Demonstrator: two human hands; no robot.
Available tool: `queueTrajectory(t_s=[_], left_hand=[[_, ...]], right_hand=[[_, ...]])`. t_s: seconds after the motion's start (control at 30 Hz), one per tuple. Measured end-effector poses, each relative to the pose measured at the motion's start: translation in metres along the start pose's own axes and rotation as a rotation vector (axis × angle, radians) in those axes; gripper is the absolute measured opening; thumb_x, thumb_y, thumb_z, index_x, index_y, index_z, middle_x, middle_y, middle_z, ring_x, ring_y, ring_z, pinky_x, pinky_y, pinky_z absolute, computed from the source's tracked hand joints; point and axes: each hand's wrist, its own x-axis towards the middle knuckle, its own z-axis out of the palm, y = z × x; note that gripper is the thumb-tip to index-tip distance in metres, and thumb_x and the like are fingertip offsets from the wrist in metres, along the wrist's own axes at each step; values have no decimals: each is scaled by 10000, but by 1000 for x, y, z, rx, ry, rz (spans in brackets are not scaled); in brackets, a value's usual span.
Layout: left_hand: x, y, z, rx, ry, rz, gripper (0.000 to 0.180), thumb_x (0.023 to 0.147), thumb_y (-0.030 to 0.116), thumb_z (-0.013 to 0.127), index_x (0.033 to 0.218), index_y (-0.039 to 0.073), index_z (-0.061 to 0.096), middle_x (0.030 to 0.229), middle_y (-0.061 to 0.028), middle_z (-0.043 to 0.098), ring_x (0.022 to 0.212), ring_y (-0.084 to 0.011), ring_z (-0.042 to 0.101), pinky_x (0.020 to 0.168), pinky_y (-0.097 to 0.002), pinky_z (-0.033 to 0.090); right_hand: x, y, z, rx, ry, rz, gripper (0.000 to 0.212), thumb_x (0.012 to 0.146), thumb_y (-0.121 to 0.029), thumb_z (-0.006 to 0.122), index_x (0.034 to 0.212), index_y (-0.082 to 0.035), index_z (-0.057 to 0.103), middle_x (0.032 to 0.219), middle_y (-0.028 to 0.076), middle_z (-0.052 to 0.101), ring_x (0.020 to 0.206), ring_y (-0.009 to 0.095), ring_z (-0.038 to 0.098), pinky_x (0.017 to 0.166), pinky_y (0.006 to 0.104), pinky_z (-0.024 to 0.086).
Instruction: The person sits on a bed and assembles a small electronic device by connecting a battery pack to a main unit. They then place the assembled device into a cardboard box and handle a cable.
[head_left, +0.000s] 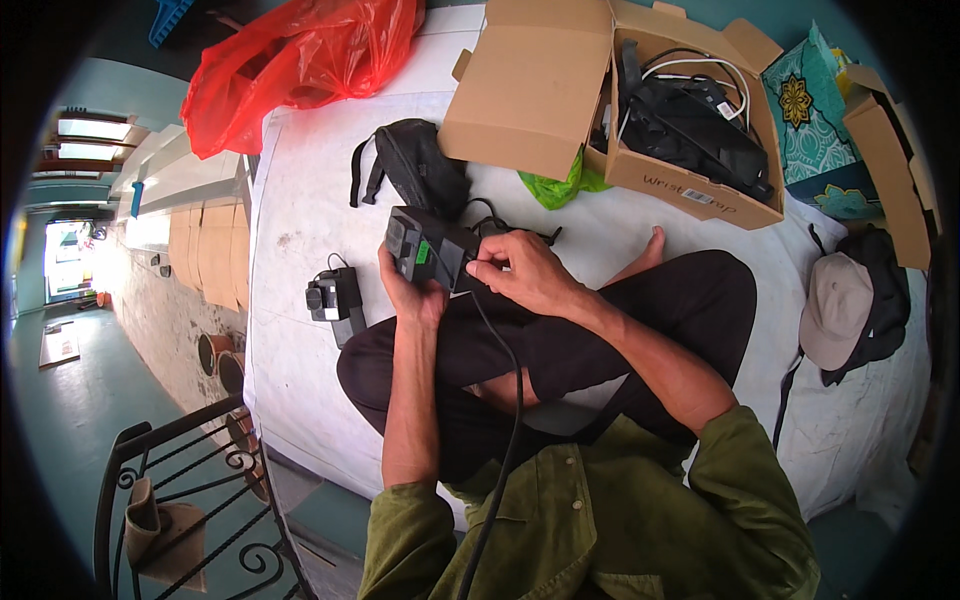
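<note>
My left hand [412, 298] is closed round the lower left of a black boxy device [437, 256] with a green label, holding it above my crossed legs. At the device's right edge, the thumb and fingers of my right hand [528, 272] are pinched together; what lies between the fingertips is too small to make out. A black cable [517, 380] runs from just below those fingertips down over my shirt. Left of my knee, a small black camera-like device [333, 295] rests on the white sheet. A black strapped pouch [425, 165] lies just beyond my hands.
An open cardboard box [690, 185] with black gear and a white cable stands at the far right. A red plastic bag [305, 65] lies far left. A grey cap [838, 305] sits on a black bag at right. A black metal railing [190, 490] borders the left side.
</note>
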Motion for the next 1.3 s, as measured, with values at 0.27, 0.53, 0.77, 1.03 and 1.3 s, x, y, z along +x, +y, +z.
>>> queueTrajectory(t_s=[0.27, 0.53, 0.77, 1.03, 1.3], left_hand=[[0, -2, 0, -3, 3, 12, 347, 925, 387, 483, 1075, 107, 623, 1027, -27, 658, 969, -202, 620, 870, -366, 501], [2, 0, -1, -6, -36, -2, 349, 930, 393, 473, 1071, 113, 626, 1021, -20, 657, 959, -195, 619, 868, -361, 493], [0, 0, 0, -15, -3, 4, 340, 934, 381, 475, 1076, 112, 626, 1028, -21, 658, 958, -194, 619, 866, -363, 495], [3, 1, -1, -19, -4, -7, 363, 921, 417, 481, 1076, 123, 626, 1030, -17, 654, 975, -198, 609, 883, -378, 482], [1, -1, -2, -8, 13, 41, 384, 950, 435, 430, 1089, 131, 617, 1040, -22, 662, 976, -192, 617, 879, -383, 484]], right_hand=[[0, 1, 1, 4, 31, -61, 261, 832, -210, 655, 714, 16, 597, 621, 171, 591, 576, 336, 590, 552, 417, 423], [0, 3, 1, -37, -21, -76, 270, 895, -167, 605, 730, 35, 534, 614, 71, 568, 559, 128, 573, 544, 301, 429], [0, 3, 1, -29, -29, -55, 280, 900, -169, 609, 723, 29, 519, 608, 60, 558, 566, 112, 571, 544, 293, 431], [3, -1, -8, 77, -127, -9, 223, 896, -155, 612, 778, 32, 579, 644, 47, 596, 607, 109, 585, 596, 277, 468], [3, -10, -11, 37, -159, -1, 193, 886, -133, 610, 802, 41, 612, 661, 42, 612, 631, 100, 587, 620, 277, 468]])
